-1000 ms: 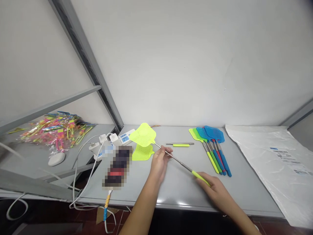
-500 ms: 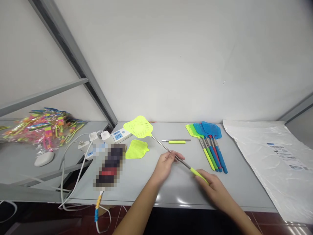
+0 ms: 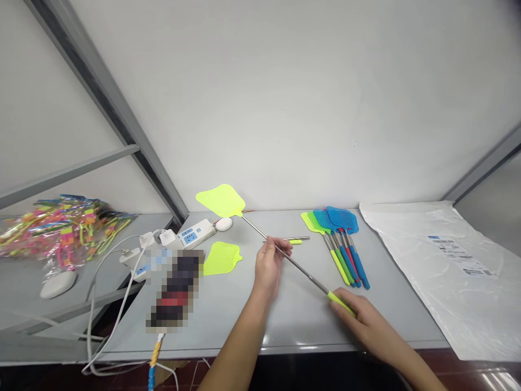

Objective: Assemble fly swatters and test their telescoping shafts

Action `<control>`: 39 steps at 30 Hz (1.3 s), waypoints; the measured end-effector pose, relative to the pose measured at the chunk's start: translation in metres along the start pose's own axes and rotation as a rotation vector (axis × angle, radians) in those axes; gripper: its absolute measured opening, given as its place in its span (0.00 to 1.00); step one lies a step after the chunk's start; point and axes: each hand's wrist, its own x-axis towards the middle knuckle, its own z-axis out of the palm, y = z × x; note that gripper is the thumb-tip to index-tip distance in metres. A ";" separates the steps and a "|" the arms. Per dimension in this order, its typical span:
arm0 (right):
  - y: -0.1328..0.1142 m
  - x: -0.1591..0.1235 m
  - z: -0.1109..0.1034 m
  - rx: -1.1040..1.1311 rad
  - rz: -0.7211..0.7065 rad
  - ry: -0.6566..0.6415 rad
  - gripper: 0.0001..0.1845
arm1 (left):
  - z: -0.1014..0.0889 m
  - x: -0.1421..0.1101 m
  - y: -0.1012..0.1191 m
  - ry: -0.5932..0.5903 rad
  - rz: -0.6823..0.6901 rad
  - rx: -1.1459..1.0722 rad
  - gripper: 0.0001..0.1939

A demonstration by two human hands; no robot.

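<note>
Both hands hold one yellow-green fly swatter [image 3: 223,201] with a long telescopic metal rod, slanting from upper left to lower right above the table. My right hand [image 3: 358,315] is wrapped round its yellow-green handle. With thumb and fingers, my left hand [image 3: 271,263] grips the rod about midway. A loose yellow-green swatter head [image 3: 223,258] lies flat to the left of my left hand. Behind that hand lie a metal rod [image 3: 300,238] and a yellow-green handle [image 3: 296,242], partly hidden. Several swatters [image 3: 345,255] in yellow-green, green, red and blue lie fanned to the right.
A white plastic bag [image 3: 439,271] with a label covers the right end of the table [image 3: 301,326]. At left are a power strip [image 3: 197,233] with cables, a white round object [image 3: 223,224], a blurred-out item [image 3: 177,293] and a heap of bagged colourful items [image 3: 77,225].
The swatter's rod looks longer between my hands. My right hand has moved down and right along with the handle, and my left hand sits slightly higher and further left. The view has shifted a little.
</note>
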 end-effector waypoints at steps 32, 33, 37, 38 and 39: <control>-0.025 0.020 -0.008 -0.301 -0.026 0.210 0.19 | 0.040 -0.032 -0.028 -0.193 -0.025 0.257 0.19; -0.028 0.022 -0.007 -0.298 -0.036 0.216 0.18 | 0.042 -0.033 -0.028 -0.178 -0.010 0.241 0.18; -0.040 0.026 -0.007 -0.280 -0.067 0.199 0.18 | 0.048 -0.027 -0.016 -0.057 0.073 0.145 0.17; -0.041 0.025 -0.008 -0.281 -0.065 0.189 0.18 | 0.048 -0.023 -0.010 -0.018 0.092 0.108 0.17; -0.041 0.024 -0.008 -0.285 -0.057 0.176 0.18 | 0.046 -0.019 -0.005 0.028 0.113 0.069 0.17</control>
